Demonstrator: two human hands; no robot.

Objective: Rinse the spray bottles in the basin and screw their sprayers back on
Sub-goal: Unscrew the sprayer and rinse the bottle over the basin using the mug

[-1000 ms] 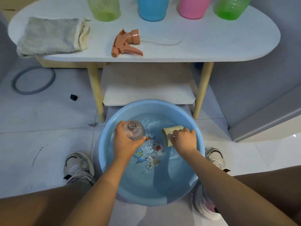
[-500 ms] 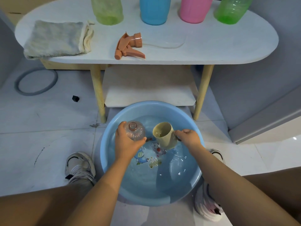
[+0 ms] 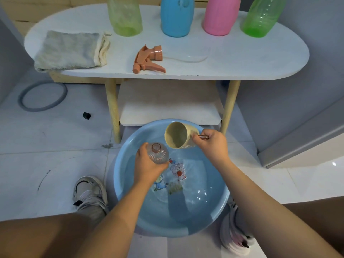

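Observation:
A blue basin (image 3: pixel 219 207) with water stands on the floor between my feet. My left hand (image 3: pixel 148 166) grips a clear pinkish bottle (image 3: pixel 159 153) upright over the water, its open neck facing up with no sprayer on it. My right hand (image 3: pixel 211 144) holds a beige cup (image 3: pixel 178 135) by its handle, tilted with its mouth toward the bottle, just above and to the right of the neck. An orange sprayer (image 3: pixel 148 59) with a clear tube lies on the white table (image 3: pixel 242 60).
Several bottles stand at the table's back: pale green (image 3: pixel 125 15), blue (image 3: pixel 176 16), pink (image 3: pixel 219 15), green (image 3: pixel 261 17). A grey cloth (image 3: pixel 69 50) lies at the table's left. A lower shelf (image 3: pixel 169 105) sits behind the basin; a grey ring (image 3: pixel 42 96) lies on the floor.
My right hand has lifted the cup out of the water and raised it beside the bottle's neck. My left hand has kept the bottle upright in about the same place.

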